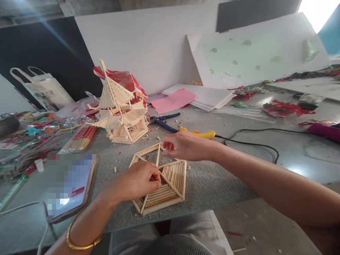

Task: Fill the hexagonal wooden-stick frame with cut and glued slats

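A flat hexagonal frame of wooden sticks [179,180] lies near the table's front edge, split by spokes into triangles. Rows of sticks fill its right and front triangles; those at the left and back look unfilled. My left hand [145,179] is over the frame's middle, its fingers curled and closed, and what they hold, if anything, is hidden. Over the back right part, my right hand [176,145] has its thumb and fingers curled in a pinch, with nothing I can make out between them. Behind stands a pagoda-like stick model [123,120] with tiered roofs.
Dark blue pliers [164,124] and a yellow-handled tool [202,134] with a black cable lie behind my right hand. A tablet [71,187] is at the left, near packaged sticks [79,138]. Pink paper [174,100] and white sheets lie at the back.
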Tool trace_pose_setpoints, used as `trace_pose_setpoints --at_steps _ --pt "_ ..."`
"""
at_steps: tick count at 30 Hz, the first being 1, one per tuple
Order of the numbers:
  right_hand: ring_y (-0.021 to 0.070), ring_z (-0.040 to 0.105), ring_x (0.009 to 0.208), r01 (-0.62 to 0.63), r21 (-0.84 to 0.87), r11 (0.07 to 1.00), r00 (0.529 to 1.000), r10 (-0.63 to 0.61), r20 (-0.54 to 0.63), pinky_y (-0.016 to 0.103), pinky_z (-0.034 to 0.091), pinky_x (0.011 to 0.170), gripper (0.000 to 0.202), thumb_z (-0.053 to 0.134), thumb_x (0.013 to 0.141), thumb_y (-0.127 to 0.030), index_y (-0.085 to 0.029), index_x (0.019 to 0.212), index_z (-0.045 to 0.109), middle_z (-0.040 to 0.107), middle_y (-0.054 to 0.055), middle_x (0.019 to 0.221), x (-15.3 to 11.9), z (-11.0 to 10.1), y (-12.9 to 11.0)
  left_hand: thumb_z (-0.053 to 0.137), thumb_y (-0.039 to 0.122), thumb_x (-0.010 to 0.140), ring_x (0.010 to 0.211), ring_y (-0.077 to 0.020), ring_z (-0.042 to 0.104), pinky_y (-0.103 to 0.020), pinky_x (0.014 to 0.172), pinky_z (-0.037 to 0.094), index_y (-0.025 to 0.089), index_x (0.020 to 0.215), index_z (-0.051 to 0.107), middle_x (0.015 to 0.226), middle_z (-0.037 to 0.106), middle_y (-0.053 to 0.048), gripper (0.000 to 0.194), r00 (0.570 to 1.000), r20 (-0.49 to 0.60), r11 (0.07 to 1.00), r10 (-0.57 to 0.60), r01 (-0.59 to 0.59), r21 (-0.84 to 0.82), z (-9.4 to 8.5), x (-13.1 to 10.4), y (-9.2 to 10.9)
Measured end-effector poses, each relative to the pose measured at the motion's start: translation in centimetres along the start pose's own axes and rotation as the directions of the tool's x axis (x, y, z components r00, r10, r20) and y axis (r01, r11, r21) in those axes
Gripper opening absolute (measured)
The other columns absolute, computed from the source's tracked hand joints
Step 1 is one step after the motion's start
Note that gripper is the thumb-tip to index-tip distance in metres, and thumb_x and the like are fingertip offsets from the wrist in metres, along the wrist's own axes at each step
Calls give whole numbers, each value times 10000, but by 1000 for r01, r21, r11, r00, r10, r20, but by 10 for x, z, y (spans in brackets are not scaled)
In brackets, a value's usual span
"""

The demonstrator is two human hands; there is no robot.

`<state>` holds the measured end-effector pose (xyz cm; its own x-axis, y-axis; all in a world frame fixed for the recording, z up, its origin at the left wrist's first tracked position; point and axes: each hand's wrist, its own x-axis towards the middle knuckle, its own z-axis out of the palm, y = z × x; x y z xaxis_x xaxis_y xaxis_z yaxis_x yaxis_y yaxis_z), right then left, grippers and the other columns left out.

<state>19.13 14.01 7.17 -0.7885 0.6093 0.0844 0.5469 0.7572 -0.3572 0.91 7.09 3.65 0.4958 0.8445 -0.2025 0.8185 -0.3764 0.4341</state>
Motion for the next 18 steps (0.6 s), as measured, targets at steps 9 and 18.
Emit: trace_pose_setpoints --at_steps 9,18 --pt "122 527 654 21 -3 1000 1000 -22 -20 233 332 598 178 510 768 -303 -159 830 594 623 37 778 1 1 7 468 210 720 624 -108 514 -238 571 323 181 681 628 705 603 2 167 1000 -6 1000 9 -9 -7 1 1 -1" --pt "125 526 676 -35 -36 999 996 32 -83 237 333 597 211 522 774 -342 -152 829 596 626 38 777 0 -17 14 471 233 731 642 -116 518 -244 592 340 182 667 624 708 602 -2 173 1000 -14 999 12 -12 -31 2 0 0"
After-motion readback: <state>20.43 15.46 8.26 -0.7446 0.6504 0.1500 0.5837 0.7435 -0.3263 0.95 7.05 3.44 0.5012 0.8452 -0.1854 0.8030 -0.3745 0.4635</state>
